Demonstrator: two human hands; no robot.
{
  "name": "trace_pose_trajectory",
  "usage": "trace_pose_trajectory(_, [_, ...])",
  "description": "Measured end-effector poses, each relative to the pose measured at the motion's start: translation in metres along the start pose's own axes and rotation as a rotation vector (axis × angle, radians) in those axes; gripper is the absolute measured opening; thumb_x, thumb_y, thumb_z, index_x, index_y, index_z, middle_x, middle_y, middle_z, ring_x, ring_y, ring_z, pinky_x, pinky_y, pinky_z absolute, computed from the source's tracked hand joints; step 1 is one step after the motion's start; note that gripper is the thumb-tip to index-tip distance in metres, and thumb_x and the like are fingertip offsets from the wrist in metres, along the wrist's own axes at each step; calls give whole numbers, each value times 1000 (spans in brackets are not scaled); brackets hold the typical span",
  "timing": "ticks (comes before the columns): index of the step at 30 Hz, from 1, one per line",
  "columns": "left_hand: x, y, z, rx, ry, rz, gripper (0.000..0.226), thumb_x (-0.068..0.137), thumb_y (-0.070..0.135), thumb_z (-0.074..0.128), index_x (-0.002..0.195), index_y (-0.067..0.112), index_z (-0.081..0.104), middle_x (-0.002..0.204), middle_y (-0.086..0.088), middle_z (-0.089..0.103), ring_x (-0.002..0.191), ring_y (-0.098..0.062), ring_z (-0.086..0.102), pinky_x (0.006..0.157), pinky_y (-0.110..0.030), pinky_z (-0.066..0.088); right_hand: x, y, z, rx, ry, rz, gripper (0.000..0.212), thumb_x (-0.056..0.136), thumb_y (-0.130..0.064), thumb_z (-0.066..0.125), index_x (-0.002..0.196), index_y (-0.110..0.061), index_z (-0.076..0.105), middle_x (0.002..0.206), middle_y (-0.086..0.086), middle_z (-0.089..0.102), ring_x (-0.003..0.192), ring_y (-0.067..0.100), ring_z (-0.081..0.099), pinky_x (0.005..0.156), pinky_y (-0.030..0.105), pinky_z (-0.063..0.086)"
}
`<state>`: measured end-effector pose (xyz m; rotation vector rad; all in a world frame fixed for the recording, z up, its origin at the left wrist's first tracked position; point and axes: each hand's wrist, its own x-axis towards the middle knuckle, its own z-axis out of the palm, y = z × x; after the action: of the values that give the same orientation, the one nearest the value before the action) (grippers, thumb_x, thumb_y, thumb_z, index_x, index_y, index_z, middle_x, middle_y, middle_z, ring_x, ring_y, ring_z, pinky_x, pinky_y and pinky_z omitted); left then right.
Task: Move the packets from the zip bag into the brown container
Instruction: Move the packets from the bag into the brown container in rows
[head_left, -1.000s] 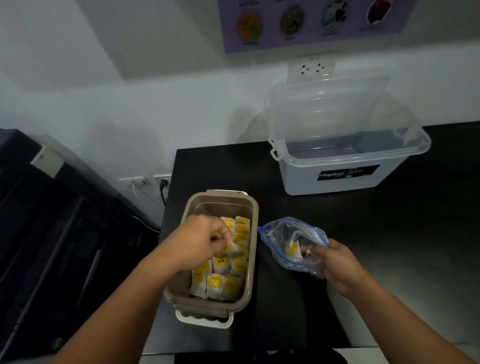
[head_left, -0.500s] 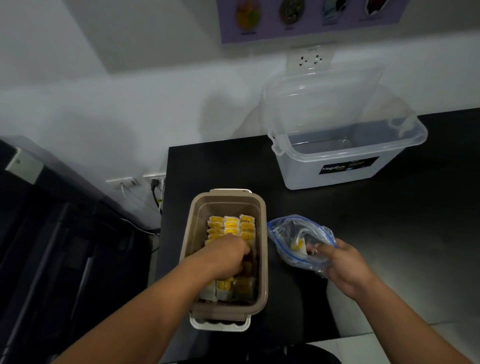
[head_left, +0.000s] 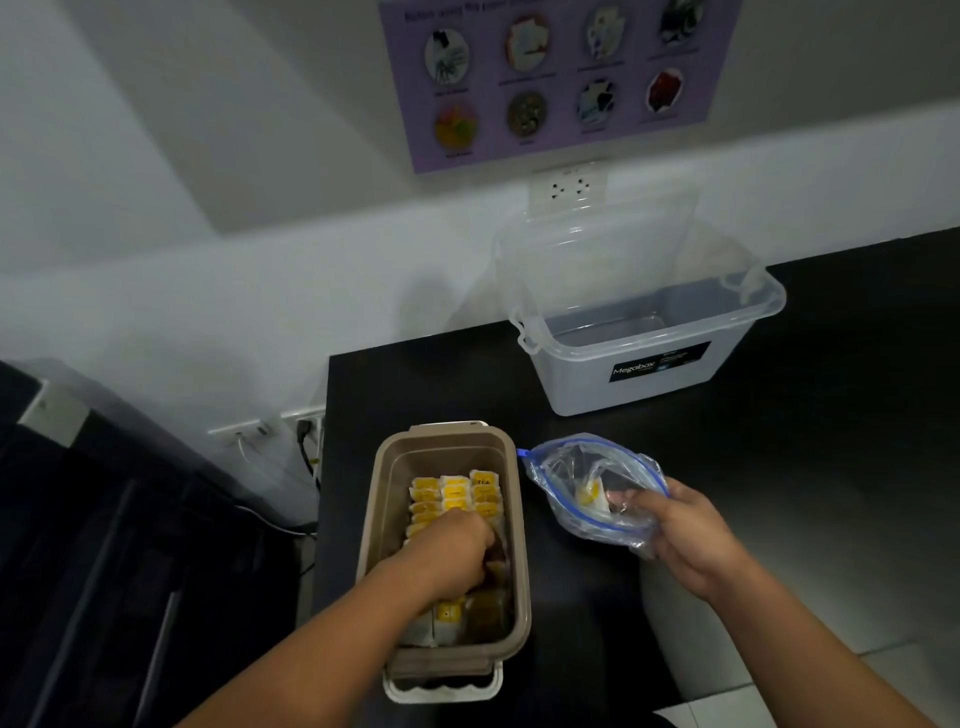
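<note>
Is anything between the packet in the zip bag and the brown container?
Nothing visible. The bag is open and the lidless container sits beside it; only the left hand is inside the container.

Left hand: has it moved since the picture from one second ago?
Yes. Judged against the brown container, the left hand has gone down from above the rim into it, among the packets, and slightly toward the near end.
</note>
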<state>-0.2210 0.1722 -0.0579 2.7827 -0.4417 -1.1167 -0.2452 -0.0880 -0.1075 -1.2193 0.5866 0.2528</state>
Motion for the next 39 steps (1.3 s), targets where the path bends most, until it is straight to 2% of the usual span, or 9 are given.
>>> trace_pose_trajectory(7, [-23, -3, -31, -188, 171, 56, 17, 90, 23, 72, 106, 27, 70, 96, 9, 72, 83, 1, 65, 84, -23, 55, -13, -13, 2, -17, -58, -48, 38, 85, 0, 76, 121, -1, 65, 102, 21, 78, 86, 35, 78, 65, 37, 60])
trace_pose_trajectory(14, [-55, 44, -84, -377, 536, 246, 9, 91, 26, 73, 98, 30, 76, 88, 13, 72, 82, 5, 66, 72, -8, 50, -22, -19, 6, -22, -50, -77, 34, 89, -3, 75, 121, -6, 65, 107, 21, 78, 94, 38, 77, 76, 46, 60])
trace_pose_trajectory(17, [-40, 75, -78, -387, 515, 313, 11, 91, 26, 73, 101, 27, 77, 92, 11, 73, 85, 1, 67, 82, -18, 55, -26, -21, 5, -35, -39, -81, 31, 91, -2, 72, 121, -6, 64, 108, 21, 78, 96, 40, 77, 86, 53, 60])
trace_pose_trajectory(20, [-17, 99, -64, -325, 432, 292, 11, 91, 25, 71, 100, 25, 77, 95, 9, 73, 88, -3, 67, 88, -27, 56, -30, -20, 1, -22, -38, -75, 33, 91, 0, 71, 123, -5, 63, 107, 22, 78, 97, 40, 76, 82, 50, 60])
trace_pose_trajectory(24, [16, 123, -53, -58, 283, 133, 27, 89, 39, 72, 107, 19, 75, 102, 0, 70, 93, -15, 66, 93, -38, 56, -35, -16, -5, -18, -30, -66, 31, 93, 4, 65, 123, -4, 62, 106, 24, 77, 95, 41, 76, 84, 53, 61])
trace_pose_trajectory(28, [37, 141, -52, 44, 98, -76, 60, 80, 46, 78, 125, 12, 60, 105, -8, 60, 93, -21, 62, 89, -37, 53, -39, -13, -8, -18, -25, -54, 31, 93, 5, 64, 123, -4, 61, 105, 24, 77, 95, 42, 76, 87, 55, 59])
trace_pose_trajectory(31, [43, 148, -53, 87, 40, -131, 61, 80, 41, 80, 128, 10, 56, 95, -7, 54, 88, -21, 58, 80, -36, 47, -40, -12, -10, -16, -8, -50, 31, 93, 6, 65, 122, -4, 62, 103, 24, 77, 96, 44, 75, 93, 62, 55])
trace_pose_trajectory(34, [47, 151, -57, 99, -27, -143, 58, 84, 32, 79, 133, 11, 55, 112, -9, 58, 106, -23, 62, 85, -37, 48, -40, -13, -11, 3, 6, -51, 28, 94, 6, 64, 119, -5, 61, 101, 24, 78, 93, 44, 75, 95, 64, 54])
trace_pose_trajectory(39, [29, 136, -44, -51, 237, 37, 25, 88, 25, 71, 111, 15, 70, 106, -4, 68, 95, -18, 66, 86, -33, 57, -37, -17, -15, 5, 15, -41, 29, 92, 1, 70, 119, -5, 62, 100, 23, 78, 92, 44, 76, 90, 61, 57])
